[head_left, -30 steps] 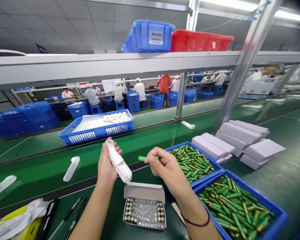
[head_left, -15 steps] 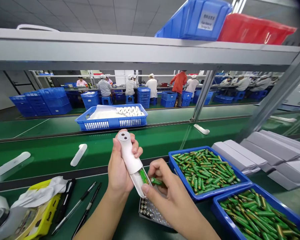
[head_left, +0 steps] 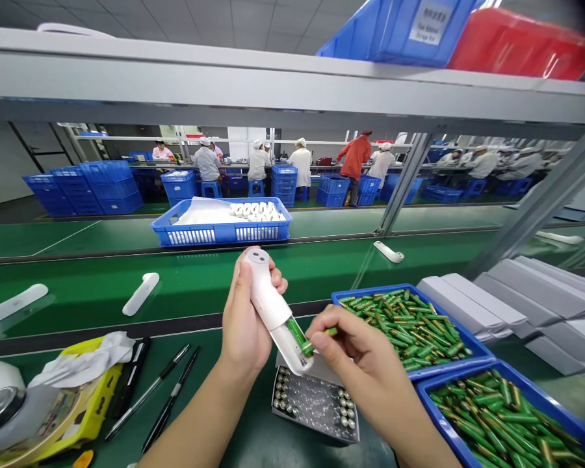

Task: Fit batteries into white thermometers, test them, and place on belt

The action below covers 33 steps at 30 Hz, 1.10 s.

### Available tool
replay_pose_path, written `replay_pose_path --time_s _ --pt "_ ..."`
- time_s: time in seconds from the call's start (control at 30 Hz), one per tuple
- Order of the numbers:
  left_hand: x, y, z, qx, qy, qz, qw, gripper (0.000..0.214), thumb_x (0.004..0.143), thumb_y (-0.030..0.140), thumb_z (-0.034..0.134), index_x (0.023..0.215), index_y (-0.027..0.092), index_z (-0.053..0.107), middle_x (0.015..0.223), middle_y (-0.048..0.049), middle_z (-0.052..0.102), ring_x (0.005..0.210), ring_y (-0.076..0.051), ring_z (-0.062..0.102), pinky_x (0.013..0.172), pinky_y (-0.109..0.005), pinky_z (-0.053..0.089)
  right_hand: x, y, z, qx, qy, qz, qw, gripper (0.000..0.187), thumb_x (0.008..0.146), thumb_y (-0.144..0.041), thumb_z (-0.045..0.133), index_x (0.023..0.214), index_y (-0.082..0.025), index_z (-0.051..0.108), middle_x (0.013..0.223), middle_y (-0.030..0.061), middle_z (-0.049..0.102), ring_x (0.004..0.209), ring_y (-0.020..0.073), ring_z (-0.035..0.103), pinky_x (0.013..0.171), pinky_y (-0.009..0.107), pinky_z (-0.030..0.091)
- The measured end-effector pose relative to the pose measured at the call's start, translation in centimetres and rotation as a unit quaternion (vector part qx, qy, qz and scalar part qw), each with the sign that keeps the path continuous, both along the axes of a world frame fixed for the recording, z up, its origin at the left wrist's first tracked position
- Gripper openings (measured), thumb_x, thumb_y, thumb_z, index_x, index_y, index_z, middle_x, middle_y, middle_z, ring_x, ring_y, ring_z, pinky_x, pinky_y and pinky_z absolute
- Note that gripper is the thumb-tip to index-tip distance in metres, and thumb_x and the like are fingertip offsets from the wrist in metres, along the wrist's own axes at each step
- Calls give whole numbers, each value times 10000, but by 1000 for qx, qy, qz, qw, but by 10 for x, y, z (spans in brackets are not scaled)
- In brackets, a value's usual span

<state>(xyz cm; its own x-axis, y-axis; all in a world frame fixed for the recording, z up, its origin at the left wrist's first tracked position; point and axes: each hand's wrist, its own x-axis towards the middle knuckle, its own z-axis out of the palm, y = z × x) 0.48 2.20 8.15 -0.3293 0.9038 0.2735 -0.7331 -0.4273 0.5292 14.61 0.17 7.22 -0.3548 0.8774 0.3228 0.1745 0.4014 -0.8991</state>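
Observation:
My left hand (head_left: 244, 325) grips a white handheld device (head_left: 268, 299), tilted with its open battery compartment facing my right hand. One green battery (head_left: 296, 330) lies inside the compartment. My right hand (head_left: 358, 354) pinches a second green battery (head_left: 322, 338) and holds its end at the compartment's lower opening. Below my hands sits a small open carton (head_left: 314, 406) with batteries standing along its edges.
Two blue trays of green batteries (head_left: 409, 325) (head_left: 502, 416) lie to the right, grey flat boxes (head_left: 472, 305) beyond them. White device shells (head_left: 140, 294) (head_left: 389, 251) rest on the green conveyor, with a blue basket (head_left: 221, 227) behind. Pens (head_left: 149, 393) and a yellow object (head_left: 73, 409) are at left. People work at a far line.
My hands and the device have risen slightly. My right hand has turned the second battery and brought its end to the compartment, beside the one inside. The view has shifted a little.

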Motion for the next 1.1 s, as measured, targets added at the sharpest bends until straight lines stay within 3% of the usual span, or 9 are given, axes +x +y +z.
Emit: replay_pose_path --time_s 0.1,0.2,0.33,0.43,0.57,0.7,0.83,0.97,1.1 --pt "7 -3 -1 -17 21 -14 1000 207 882 346 558 985 172 603 833 -31 548 656 -89 514 611 -183 462 -6 0 -7 8 -19 -36 999 81 831 -250 614 858 -217 546 662 -46 503 567 104 450 505 204 376" --pt "8 -2 -3 -57 3 -15 998 223 877 353 567 986 161 597 831 -32 554 670 -90 527 635 -186 476 -10 -1 -10 104 -33 -67 992 106 842 -241 619 934 -228 569 713 -28 531 612 123 498 540 218 420" --pt "1 2 -3 -99 -44 20 994 262 925 376 481 959 142 595 782 -27 547 667 -90 536 627 -180 484 -15 -2 -13 246 -119 -20 962 401 852 -244 619 1238 -230 515 1151 89 570 1031 225 558 832 320 491" --pt "0 2 -1 -74 -41 20 996 320 947 405 427 993 148 613 842 -46 601 726 -105 584 681 -203 511 -15 0 -18 281 -94 -56 953 357 901 -146 500 1252 -211 497 1202 100 578 1113 226 539 919 344 466" --pt "3 -4 1 15 70 -100 992 380 925 443 463 1132 155 599 1191 -116 622 1052 -199 605 846 -276 520 -8 4 -17 146 13 -112 983 198 913 -248 522 1103 -233 575 1033 58 657 918 199 626 767 292 515" --pt "3 -8 -5 50 201 -110 972 285 885 257 577 1166 211 579 1038 -49 702 955 -177 655 782 -246 538 -2 2 -5 -3 97 -29 995 194 882 -364 575 1013 -224 600 858 32 663 729 153 628 627 230 511" --pt "-7 -4 -8 52 245 -100 963 281 831 319 650 1085 203 624 955 -51 716 891 -188 674 690 -224 542 -3 1 2 -111 165 40 979 240 842 -387 639 984 -198 602 795 27 642 654 111 589 561 181 471" --pt "-18 3 -8 62 253 -147 954 490 619 507 789 964 177 677 940 -58 685 797 -184 662 493 -168 473 -7 3 0 -192 228 131 946 246 881 -385 598 999 -170 607 697 20 624 579 80 528 532 168 428" --pt "-21 5 -10 75 250 -152 953 547 503 564 825 828 149 676 813 -41 656 741 -168 634 701 -256 536 -14 1 -6 -219 240 186 927 267 894 -406 570 980 -155 599 774 52 655 542 64 499 514 180 418"
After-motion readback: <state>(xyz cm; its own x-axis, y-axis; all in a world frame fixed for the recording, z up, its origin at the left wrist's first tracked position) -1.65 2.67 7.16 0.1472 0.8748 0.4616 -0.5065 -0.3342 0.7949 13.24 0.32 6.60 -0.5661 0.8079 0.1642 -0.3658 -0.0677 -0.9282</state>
